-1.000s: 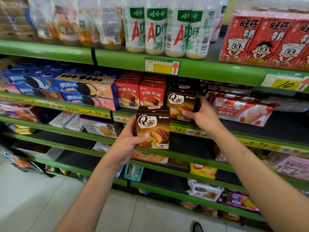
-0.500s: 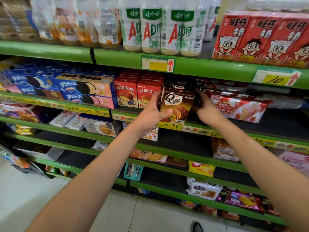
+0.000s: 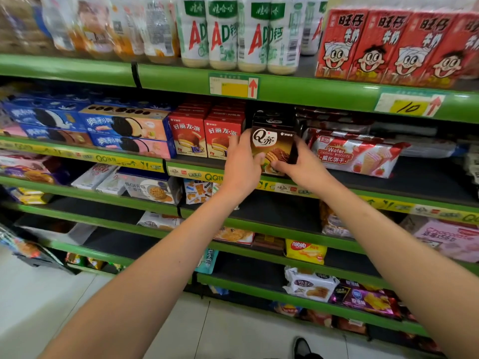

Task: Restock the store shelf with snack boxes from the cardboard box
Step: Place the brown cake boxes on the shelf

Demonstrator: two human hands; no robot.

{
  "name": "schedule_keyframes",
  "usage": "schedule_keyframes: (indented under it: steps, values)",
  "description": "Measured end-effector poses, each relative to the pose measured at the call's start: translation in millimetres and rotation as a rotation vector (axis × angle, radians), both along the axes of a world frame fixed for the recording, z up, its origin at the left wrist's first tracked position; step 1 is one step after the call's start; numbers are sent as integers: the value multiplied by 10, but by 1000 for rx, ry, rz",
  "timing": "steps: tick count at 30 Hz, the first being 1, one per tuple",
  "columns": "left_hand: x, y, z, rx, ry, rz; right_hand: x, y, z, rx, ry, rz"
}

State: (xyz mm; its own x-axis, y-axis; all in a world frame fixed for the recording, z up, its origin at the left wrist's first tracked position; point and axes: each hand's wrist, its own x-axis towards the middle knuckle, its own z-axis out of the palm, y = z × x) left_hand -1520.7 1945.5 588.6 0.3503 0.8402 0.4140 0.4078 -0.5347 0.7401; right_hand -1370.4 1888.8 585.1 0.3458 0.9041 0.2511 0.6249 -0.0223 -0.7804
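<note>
A brown Q-pie snack box stands upright on the second green shelf, between the red pie boxes and a wafer pack. My left hand holds its left side, thumb across the lower front. My right hand holds its right side, thumb at the bottom front. Another dark box shows just behind it. The cardboard box is out of sight.
Milk bottles and red milk cartons fill the top shelf. Blue cookie boxes sit left on the second shelf. Lower shelves carry scattered snack packs with dark gaps between. Tiled floor and a shoe tip lie below.
My left hand carried the brown box up from mid-air onto the second shelf in front of another one. My right hand shifted from the rear box to this box's right side.
</note>
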Motion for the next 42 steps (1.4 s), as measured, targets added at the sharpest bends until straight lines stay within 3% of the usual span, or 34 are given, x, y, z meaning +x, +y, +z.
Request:
schedule_keyframes:
  steps: [7, 13, 32, 42]
  values:
    - [50, -93, -26, 192, 20, -20, -4, 136, 2, -14, -27, -36]
    - [129, -74, -142, 82, 87, -122, 53, 324, -13, -59, 68, -26]
    - [431, 396, -50, -166, 293, -198, 200, 962, -21, -119, -10, -146]
    - [431, 425, -76, -203, 196, -215, 238, 1037, -78, -138, 45, -138]
